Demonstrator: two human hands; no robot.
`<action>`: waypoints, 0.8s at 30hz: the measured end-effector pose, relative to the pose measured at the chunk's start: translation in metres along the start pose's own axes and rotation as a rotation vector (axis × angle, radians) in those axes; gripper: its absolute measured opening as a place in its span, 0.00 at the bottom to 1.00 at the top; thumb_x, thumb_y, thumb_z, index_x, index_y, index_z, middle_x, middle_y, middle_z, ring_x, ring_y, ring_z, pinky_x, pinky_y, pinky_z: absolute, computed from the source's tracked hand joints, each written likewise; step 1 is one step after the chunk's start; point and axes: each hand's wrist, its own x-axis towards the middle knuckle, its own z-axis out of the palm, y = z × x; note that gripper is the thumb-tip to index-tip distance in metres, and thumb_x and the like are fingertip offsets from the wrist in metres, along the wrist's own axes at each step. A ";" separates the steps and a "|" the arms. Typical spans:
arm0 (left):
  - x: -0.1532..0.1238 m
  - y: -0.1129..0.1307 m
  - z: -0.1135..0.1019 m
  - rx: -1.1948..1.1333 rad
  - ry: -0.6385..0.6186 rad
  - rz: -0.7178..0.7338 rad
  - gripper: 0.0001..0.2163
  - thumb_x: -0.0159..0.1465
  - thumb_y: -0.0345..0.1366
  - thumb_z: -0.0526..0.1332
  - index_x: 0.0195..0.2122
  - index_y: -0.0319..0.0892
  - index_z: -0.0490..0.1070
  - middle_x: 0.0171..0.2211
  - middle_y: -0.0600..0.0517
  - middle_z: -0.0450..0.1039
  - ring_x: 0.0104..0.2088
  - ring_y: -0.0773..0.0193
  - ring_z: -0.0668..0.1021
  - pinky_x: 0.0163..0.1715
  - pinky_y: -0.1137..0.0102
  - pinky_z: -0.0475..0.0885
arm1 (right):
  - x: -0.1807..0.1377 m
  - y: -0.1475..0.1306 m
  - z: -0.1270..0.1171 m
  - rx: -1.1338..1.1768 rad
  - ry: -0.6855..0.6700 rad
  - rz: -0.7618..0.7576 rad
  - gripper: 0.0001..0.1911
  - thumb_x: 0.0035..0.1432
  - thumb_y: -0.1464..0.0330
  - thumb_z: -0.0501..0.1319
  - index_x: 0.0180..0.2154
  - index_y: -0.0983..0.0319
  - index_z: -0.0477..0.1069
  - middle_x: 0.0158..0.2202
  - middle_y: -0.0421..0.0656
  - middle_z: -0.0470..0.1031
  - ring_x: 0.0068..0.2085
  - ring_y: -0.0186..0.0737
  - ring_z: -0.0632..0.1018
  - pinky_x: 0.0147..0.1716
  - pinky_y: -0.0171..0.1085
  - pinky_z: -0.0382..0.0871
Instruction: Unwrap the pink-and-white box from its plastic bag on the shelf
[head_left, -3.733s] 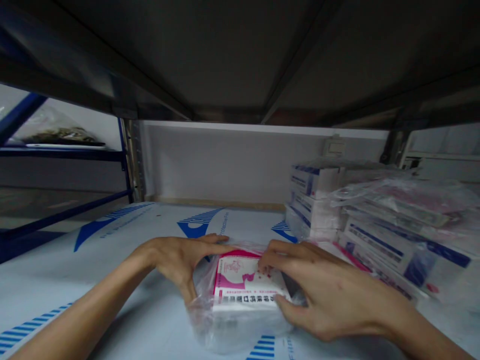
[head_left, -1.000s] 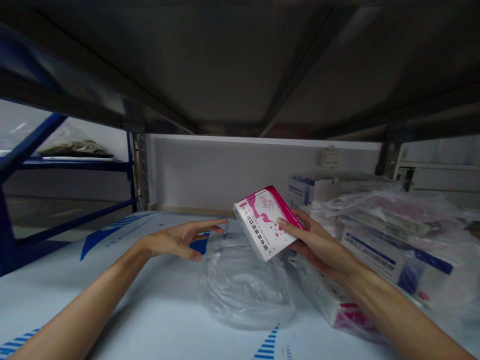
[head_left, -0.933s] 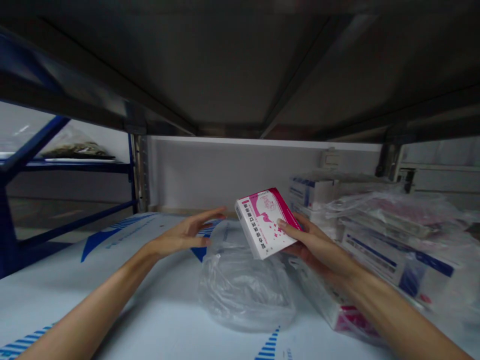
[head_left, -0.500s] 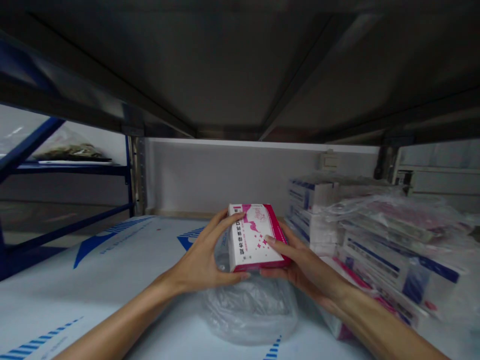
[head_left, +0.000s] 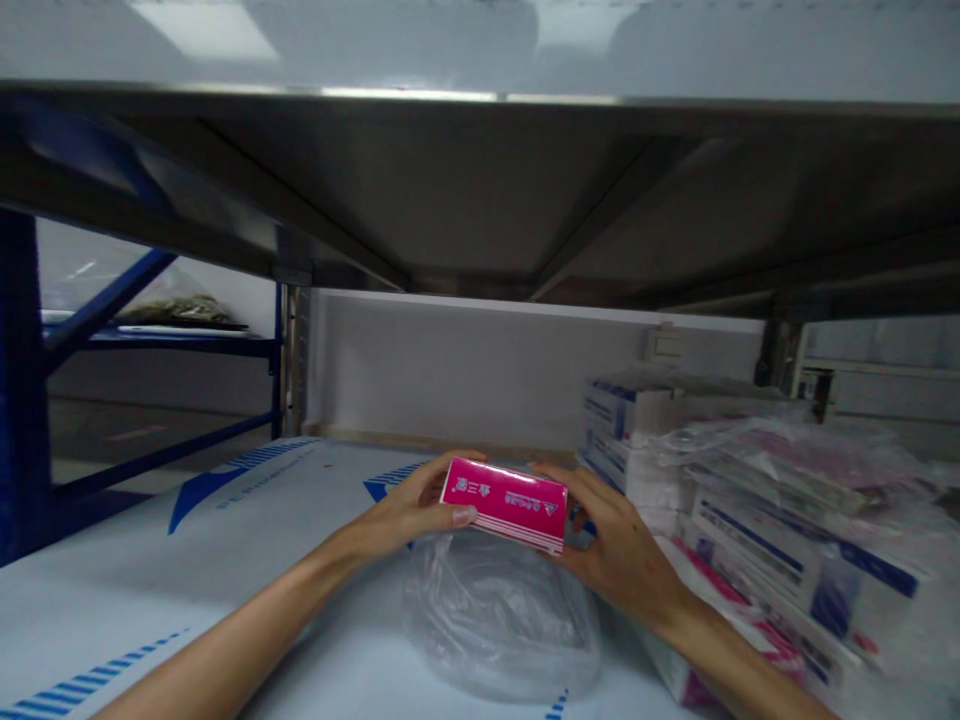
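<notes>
A small pink and white carton is held up over the shelf, its pink narrow side with white print facing me. My left hand grips its left end, thumb on the pink side and fingers behind. Around the right end my right hand is closed, with its thumb at the lower corner. Below the carton a crumpled clear plastic bag lies on the shelf. I cannot make out whether anything is inside that bag.
At the right stand stacked white and blue boxes, partly wrapped in clear plastic, with a pink and white box beside them. The shelf surface has blue printed marks. Overhead runs an upper shelf; a blue frame borders the left.
The carton has been tipped so its pink side faces me instead of its printed white face. Both hands have shifted their hold, and the view has pulled back a little.
</notes>
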 end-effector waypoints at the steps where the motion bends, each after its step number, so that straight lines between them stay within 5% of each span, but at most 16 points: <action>1: 0.000 0.000 -0.002 0.007 -0.012 0.001 0.34 0.54 0.51 0.70 0.59 0.47 0.63 0.56 0.43 0.72 0.57 0.46 0.73 0.59 0.49 0.63 | 0.000 -0.002 -0.001 -0.053 0.022 -0.016 0.29 0.53 0.66 0.67 0.57 0.57 0.68 0.49 0.49 0.72 0.45 0.47 0.76 0.40 0.46 0.74; 7: -0.004 0.004 -0.036 -0.004 -0.054 0.047 0.41 0.52 0.52 0.71 0.65 0.49 0.58 0.58 0.43 0.71 0.58 0.45 0.72 0.58 0.50 0.65 | 0.017 -0.035 0.005 -0.128 0.000 -0.088 0.29 0.54 0.64 0.66 0.58 0.54 0.67 0.59 0.49 0.68 0.54 0.52 0.74 0.46 0.50 0.72; 12: -0.032 -0.001 -0.079 -0.061 -0.010 0.033 0.43 0.57 0.56 0.66 0.69 0.47 0.50 0.62 0.40 0.66 0.59 0.46 0.72 0.59 0.50 0.65 | 0.051 -0.081 0.030 -0.230 -0.115 -0.189 0.31 0.53 0.68 0.64 0.59 0.57 0.66 0.56 0.48 0.74 0.48 0.51 0.78 0.45 0.47 0.70; 19: -0.108 -0.019 -0.149 0.135 0.322 -0.024 0.39 0.61 0.47 0.67 0.68 0.45 0.51 0.56 0.40 0.73 0.55 0.50 0.76 0.57 0.52 0.69 | 0.106 -0.129 0.109 -0.442 -0.314 -0.328 0.22 0.55 0.71 0.60 0.53 0.60 0.69 0.50 0.50 0.78 0.47 0.52 0.78 0.45 0.45 0.68; 24: -0.154 -0.025 -0.180 0.545 0.366 -0.052 0.27 0.60 0.48 0.66 0.57 0.39 0.69 0.55 0.41 0.74 0.51 0.51 0.79 0.53 0.58 0.73 | 0.130 -0.151 0.177 -0.387 -0.453 -0.348 0.22 0.54 0.76 0.58 0.52 0.61 0.71 0.52 0.50 0.77 0.49 0.52 0.78 0.47 0.45 0.70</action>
